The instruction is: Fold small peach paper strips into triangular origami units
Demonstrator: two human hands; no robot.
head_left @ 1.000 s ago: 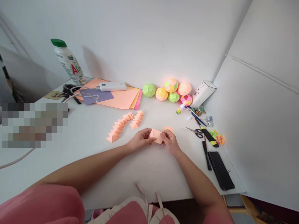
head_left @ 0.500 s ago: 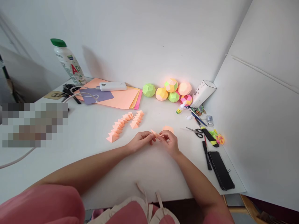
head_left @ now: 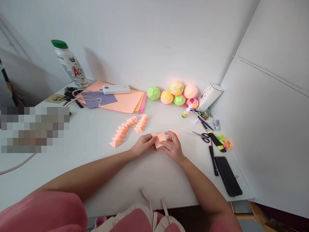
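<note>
Peach paper (head_left: 159, 139) lies at the fingers, lifted just above the desk (head_left: 154, 180) or resting on it; cannot tell which. Left hand (head_left: 145, 144): thumb on top, other fingers beneath, clamped on the paper's nine o'clock edge. Right hand (head_left: 173, 146): fingers parted and curled about the three o'clock side, thumb near the lower edge; too small to tell whether they grip or only touch.

Handling, as judged: next to no weight, thin, fairly crisp. Should bend readily and hold a crease; dry face, little slip. Likely to buckle or dent if squeezed mid-panel. Best hold: light pinch at opposite edges, close to the corners, face left free.

Outward from the paper, twelve o'clock toward the wall. At two, partly behind the right hand, another peach piece (head_left: 175, 133). Between nine and ten, a long row of folded peach pieces (head_left: 124, 129); between ten and eleven, a shorter row (head_left: 141, 124). Their standing points look easily crushed. At three, scissors (head_left: 202, 136), well apart from the paper. Between one and two, a small glue bottle (head_left: 186, 112). Past twelve, against the wall, faceted paper balls (head_left: 166, 97). At four, near the desk edge, a black phone (head_left: 228, 176).
</note>
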